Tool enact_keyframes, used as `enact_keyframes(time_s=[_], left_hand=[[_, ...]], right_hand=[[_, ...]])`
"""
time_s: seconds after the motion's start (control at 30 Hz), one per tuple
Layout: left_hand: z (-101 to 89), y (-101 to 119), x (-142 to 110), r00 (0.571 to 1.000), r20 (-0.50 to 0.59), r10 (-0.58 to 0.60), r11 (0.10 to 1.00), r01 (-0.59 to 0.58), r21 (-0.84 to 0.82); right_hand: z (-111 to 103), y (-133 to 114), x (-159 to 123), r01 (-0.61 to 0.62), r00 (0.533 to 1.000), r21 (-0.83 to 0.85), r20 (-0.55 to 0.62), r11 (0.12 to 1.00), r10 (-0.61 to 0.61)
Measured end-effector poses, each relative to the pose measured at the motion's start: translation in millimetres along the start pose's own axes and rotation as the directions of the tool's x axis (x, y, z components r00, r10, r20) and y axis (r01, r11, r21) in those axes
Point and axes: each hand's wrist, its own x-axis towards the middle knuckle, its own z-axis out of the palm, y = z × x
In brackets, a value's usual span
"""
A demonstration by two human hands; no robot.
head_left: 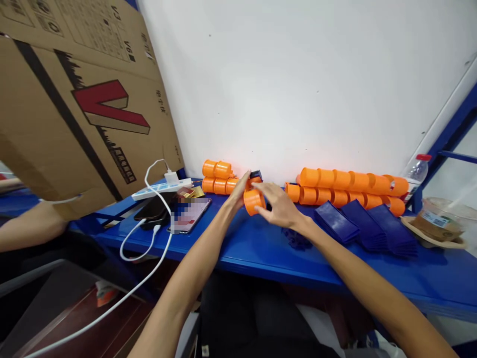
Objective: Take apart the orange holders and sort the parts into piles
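Between my two hands is a tilted orange cylinder (pixel 254 202), above the blue tabletop. My left hand (pixel 238 193) is seen edge-on along its left side, fingers stretched up and away; the palm and thumb are hidden. From the right, my right hand (pixel 278 205) curves around the cylinder's other end, with the thumb low against it and the fingers bent above. A small dark blue piece (pixel 256 175) shows just beyond my left fingertips. Behind that hand, similar orange cylinders (pixel 219 185) lie stacked in two rows. Under my right wrist sits a bunch of dark blue pieces (pixel 296 238).
Long stacked rows of orange cylinders (pixel 345 189) line the wall at right. Before them lie dark blue packs (pixel 367 226), a bottle (pixel 416 171) and a lidded cup (pixel 439 219). At left are a phone (pixel 196 214), a power strip (pixel 160 188), white cables and a large carton (pixel 85 99).
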Motion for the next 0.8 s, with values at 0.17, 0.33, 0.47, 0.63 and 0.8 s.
enact_keyframes(time_s=[0.17,0.33,0.47,0.63,0.8], left_hand=[[1.3,3,-4,0.995,0.000,-0.097,0.994,0.097,-0.040],[4.7,-4,-8,0.977,0.141,-0.158,0.982,0.140,0.129],[3.7,-11,-5,0.955,0.254,-0.154,0.973,0.101,0.208],[8.9,-14,-7,0.964,0.257,-0.064,0.956,-0.015,0.294],[15.7,-14,-13,0.962,0.270,-0.039,0.951,-0.047,0.307]], right_hand=[[-11,21,-2,-0.394,0.905,0.048,-0.152,0.918,0.397],[-10,27,-5,-0.489,0.872,-0.045,-0.020,0.871,0.489],[-11,19,-5,-0.444,0.885,-0.269,0.017,0.854,0.466],[-17,13,-4,-0.410,0.875,-0.454,0.048,0.791,0.481],[-19,11,-2,-0.418,0.870,-0.479,0.034,0.772,0.492]])
